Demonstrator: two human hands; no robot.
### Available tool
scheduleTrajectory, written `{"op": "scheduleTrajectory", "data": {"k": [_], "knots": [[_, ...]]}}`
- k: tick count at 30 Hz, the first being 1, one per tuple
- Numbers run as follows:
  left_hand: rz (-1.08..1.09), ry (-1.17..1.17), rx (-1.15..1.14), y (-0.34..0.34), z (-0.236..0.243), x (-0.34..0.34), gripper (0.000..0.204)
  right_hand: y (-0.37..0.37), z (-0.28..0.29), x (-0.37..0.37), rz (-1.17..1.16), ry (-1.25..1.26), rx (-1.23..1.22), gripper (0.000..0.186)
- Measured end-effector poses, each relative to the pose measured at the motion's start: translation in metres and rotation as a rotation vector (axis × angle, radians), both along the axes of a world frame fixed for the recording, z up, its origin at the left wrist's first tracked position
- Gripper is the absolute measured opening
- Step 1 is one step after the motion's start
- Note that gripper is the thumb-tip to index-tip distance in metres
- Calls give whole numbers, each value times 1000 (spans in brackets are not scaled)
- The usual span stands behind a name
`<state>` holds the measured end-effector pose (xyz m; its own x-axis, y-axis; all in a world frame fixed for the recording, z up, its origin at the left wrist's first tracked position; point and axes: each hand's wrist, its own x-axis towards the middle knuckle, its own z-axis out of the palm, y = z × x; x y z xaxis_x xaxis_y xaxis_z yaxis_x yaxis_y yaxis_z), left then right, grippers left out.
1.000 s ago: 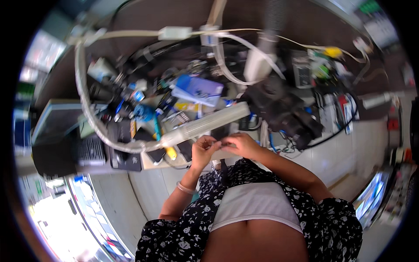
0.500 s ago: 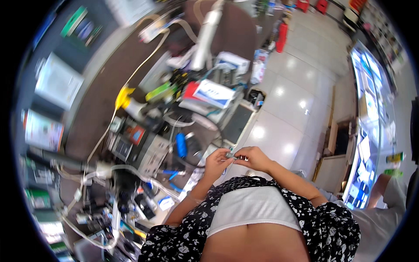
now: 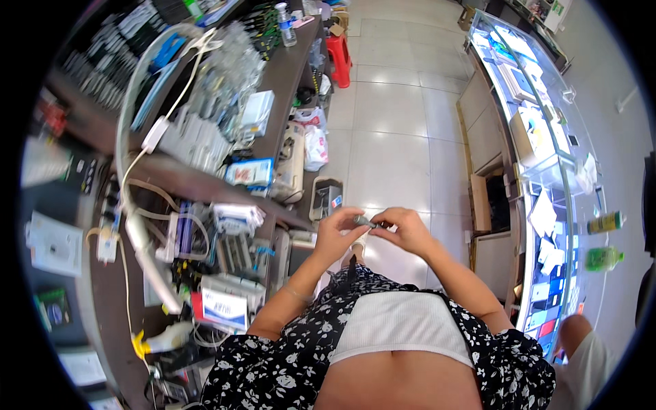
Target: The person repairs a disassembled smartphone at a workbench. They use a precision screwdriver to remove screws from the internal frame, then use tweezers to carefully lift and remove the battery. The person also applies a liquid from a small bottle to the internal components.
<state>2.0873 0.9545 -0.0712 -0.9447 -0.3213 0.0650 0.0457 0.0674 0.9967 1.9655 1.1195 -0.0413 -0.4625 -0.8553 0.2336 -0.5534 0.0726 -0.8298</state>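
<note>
A small, slim object with a grey, rounded body (image 3: pixel 362 221) sits between my two hands, in front of my waist; it is too small to name. My left hand (image 3: pixel 335 234) pinches its body between thumb and fingers. The fingertips of my right hand (image 3: pixel 408 231) close on its thin right end. Both hands are in the air above the floor, apart from the counter.
A cluttered dark counter (image 3: pixel 273 126) with a curved white lamp (image 3: pixel 140 236) runs along the left. To the right stands a lit glass display case (image 3: pixel 547 137). Between them lies a tiled floor (image 3: pixel 389 109), with a bin (image 3: pixel 326 195) and red stool (image 3: pixel 339 61) at its left edge.
My body has turned, so the aisle now lies straight ahead and the counter clutter has shifted left and down in view. Both hands keep hold of the small grey object.
</note>
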Motion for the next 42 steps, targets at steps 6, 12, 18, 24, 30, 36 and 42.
{"op": "scheduleTrajectory", "data": {"k": [6, 12, 18, 24, 30, 36, 42], "knots": [[-110, 112, 36, -63, 25, -205, 34, -59, 32, -167, -180, 91, 23, 20], [-295, 150, 111, -91, 41, -389, 32, -79, 27, -305, -413, -217, -101, 19], [-615, -25, -104, -114, 35, -568, 44, -81, -7, -464, -640, -442, -248, 14], [-607, -21, -265, -172, 58, -761, 39, -139, 8, -682, -546, -488, -569, 34], [-476, -34, -197, -236, 50, -924, 22, -218, 30, -856, -411, -357, -420, 61], [-535, -59, -24, -304, 32, -1148, 21, -294, 24, -1066, -398, -332, -482, 61], [-672, -34, -72, -317, 54, -1347, 17, -289, 54, -1242, -621, -171, -324, 64]]}}
